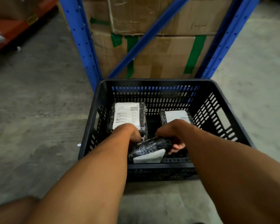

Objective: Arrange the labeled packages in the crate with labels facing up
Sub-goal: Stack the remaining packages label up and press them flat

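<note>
A black slotted plastic crate [153, 84] stands on the floor in front of me. Inside, at the back left, a black bubble-wrapped package [128, 116] lies flat with its white label up. A second labeled package [176, 116] lies at the back right, label up, partly hidden by my right wrist. Near the crate's front wall both hands hold a third black package [149, 147], tilted on edge, its white label facing toward me and down. My left hand [132, 132] grips its left end and my right hand [171, 136] its right end.
Behind the crate rises a blue steel rack [81, 39] with a diagonal brace, holding stacked cardboard boxes [160, 50] with green tape. Bare concrete floor [39, 102] spreads to the left and right. An orange rack beam [14, 28] lies at the far left.
</note>
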A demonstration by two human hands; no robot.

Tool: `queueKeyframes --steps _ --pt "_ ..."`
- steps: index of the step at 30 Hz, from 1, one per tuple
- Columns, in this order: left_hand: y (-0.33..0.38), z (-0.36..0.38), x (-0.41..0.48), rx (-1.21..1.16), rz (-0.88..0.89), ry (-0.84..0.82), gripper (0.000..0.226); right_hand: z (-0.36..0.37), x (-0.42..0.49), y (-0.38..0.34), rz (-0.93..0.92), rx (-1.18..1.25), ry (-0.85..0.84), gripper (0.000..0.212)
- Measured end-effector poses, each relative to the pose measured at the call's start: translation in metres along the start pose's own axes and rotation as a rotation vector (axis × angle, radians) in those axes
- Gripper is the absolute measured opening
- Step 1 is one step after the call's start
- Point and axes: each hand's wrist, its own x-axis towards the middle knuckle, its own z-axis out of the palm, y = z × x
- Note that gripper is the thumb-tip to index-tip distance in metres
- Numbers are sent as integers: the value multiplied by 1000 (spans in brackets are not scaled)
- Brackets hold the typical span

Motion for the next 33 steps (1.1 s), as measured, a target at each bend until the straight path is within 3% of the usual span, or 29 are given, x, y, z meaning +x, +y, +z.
queueKeyframes --steps 3,7,13,16,17,22,26,29,33 --pt "31 -15 -14 -174 131 5 48 -28 -30 27 -16 43 53 61" --pt "50 -45 -41 -575 385 -128 73 -65 -71 70 -67 313 142 55" --pt "55 -51 -35 -754 667 160 37 -89 -89 107 -360 868 208 46" --pt "67 -48 -37 -833 660 331 87 -90 -86 111 -457 974 263 41" --pt "71 -47 -37 -852 660 353 94 -89 -84 111 -470 988 275 41" --pt "80 -44 -40 -883 664 386 56 -87 -76 111 -468 1008 368 52" --pt "95 -36 -30 -1131 519 457 94 -88 -72 106 -579 967 371 77" --pt "107 -35 -33 -1192 469 425 96 -87 -70 100 -646 852 458 63" --pt "110 -27 -19 -1142 519 241 68 -83 -58 101 -639 934 610 54"
